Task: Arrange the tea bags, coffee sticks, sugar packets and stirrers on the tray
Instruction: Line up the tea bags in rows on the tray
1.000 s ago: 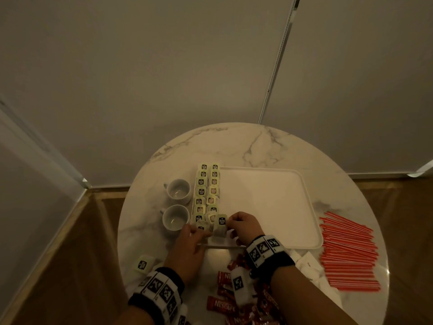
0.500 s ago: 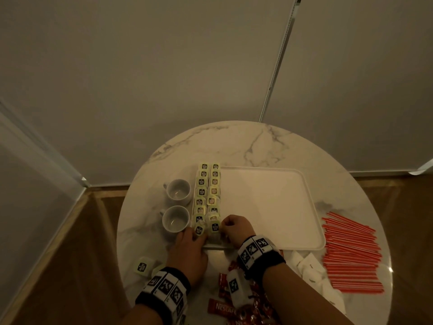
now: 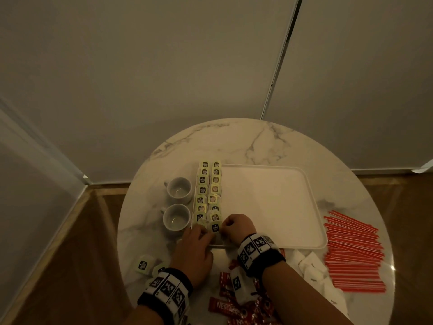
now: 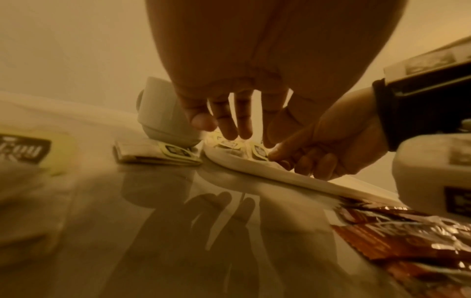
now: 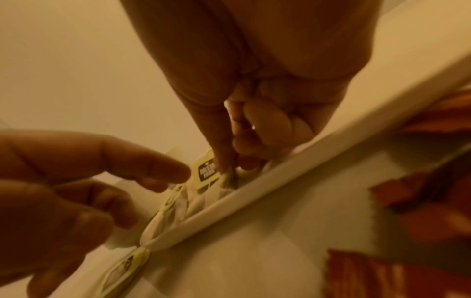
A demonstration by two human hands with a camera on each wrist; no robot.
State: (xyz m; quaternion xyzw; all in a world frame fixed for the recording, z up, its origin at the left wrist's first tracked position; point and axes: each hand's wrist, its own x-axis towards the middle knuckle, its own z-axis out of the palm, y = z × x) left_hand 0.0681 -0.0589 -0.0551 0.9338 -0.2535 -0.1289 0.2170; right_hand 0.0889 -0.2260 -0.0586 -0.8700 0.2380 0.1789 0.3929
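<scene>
Right wrist: hand [image 5: 254, 129] seemingly pinching tea bag [image 5: 206, 173]

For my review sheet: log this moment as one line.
stage: placing tea bags | right hand: pinches tea bag at near-left corner of tray | left hand: open beside it | stirrers: on table

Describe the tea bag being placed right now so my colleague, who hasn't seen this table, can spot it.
Start at the white tray on the round marble table; two rows of yellow-tagged tea bags run down its left edge. The one meant is the tea bag at the near end of the right-hand row, by the tray's front rim. Unlike the others, it sits between both hands, pinched by the right hand.
</scene>
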